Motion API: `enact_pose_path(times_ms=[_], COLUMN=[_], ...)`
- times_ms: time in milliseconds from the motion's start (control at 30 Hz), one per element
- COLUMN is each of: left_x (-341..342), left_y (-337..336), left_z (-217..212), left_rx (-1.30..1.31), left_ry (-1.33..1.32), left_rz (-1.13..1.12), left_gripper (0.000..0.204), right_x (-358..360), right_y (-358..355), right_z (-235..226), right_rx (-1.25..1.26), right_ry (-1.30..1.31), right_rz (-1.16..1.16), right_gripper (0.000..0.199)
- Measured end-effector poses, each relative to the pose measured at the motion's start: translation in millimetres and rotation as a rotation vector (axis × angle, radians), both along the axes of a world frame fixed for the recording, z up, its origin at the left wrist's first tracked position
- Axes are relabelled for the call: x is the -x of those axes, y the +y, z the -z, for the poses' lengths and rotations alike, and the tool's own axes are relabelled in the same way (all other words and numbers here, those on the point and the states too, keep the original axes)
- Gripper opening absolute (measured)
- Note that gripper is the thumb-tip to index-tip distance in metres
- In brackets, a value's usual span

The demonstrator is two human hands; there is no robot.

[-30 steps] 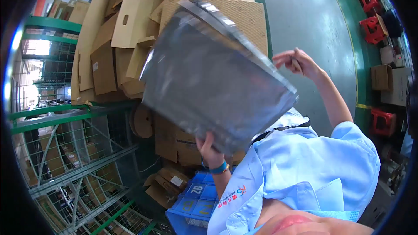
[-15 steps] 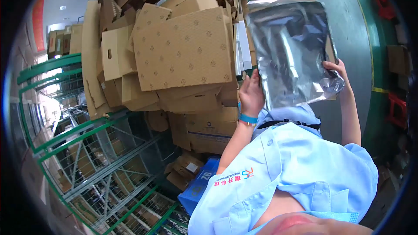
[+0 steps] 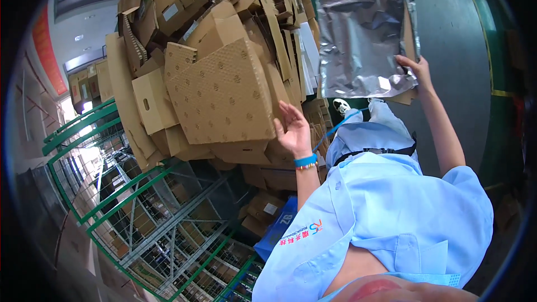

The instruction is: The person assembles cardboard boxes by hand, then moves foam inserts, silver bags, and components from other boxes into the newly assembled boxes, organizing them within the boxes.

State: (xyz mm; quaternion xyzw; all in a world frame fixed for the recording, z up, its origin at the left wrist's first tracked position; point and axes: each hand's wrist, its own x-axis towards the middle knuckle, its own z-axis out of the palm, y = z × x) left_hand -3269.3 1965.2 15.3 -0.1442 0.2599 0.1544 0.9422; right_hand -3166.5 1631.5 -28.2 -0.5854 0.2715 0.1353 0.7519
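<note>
The person's right hand (image 3: 417, 70) is raised out ahead and grips the lower right corner of a large silver foil bag (image 3: 363, 39), fingers pinched on the crinkled edge. A flat piece of brown cardboard (image 3: 407, 96) sits behind the bag, and its edge shows along the right side and below the bottom corner; whether the same grasp takes in the cardboard too, I cannot tell. The bag hangs up in the air on the far right, above the grey floor (image 3: 447, 17), and its left edge overlaps the heap of boxes from this angle.

The left hand (image 3: 293, 128) is released, with the palm open and the fingers spread loosely. It holds nothing. It hovers just beside the lower right corner of a broad flattened carton (image 3: 221, 95) patterned with small printed marks, but I cannot make out actual contact. A blue band and a beaded bracelet circle that wrist (image 3: 306, 162).

The carton is part of a tall, untidy stack of flattened cardboard boxes (image 3: 207, 28) that fills the left and centre of the scene and leans over a green wire cage (image 3: 145, 212). More small cartons lie low in the cage, near a blue plastic crate (image 3: 277, 229).

The person wears a light blue short-sleeved shirt (image 3: 386, 218) and light blue trousers, with one white shoe (image 3: 341, 106) visible on the floor below the bag. A yellow line (image 3: 503, 94) runs along the floor at the far right.
</note>
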Motion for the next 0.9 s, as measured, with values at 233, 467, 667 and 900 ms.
enact_pose_path(times_ms=[233,467,667,900], left_x=[-3,-4,-27,-30], left_y=[8,25,19,6], left_z=[-101,-95,-46,-7], left_rx=[-0.292,-0.233,-0.188,-0.193], left_ry=[-0.047,-0.032,-0.009,-0.036], left_rz=[-0.102,-0.066,0.015,0.059], left_gripper=[0.040,0.037,0.037,0.040], right_x=[-43,-41,-27,-41], right_y=[92,241,333,287], right_z=[-16,-56,-13,34], right_rx=[-0.233,-0.182,0.066,-0.098], right_ry=[-0.117,-0.120,-0.231,-0.105], right_rz=[-0.248,-0.430,-0.713,-0.613], right_gripper=[0.039,0.047,0.058,0.048])
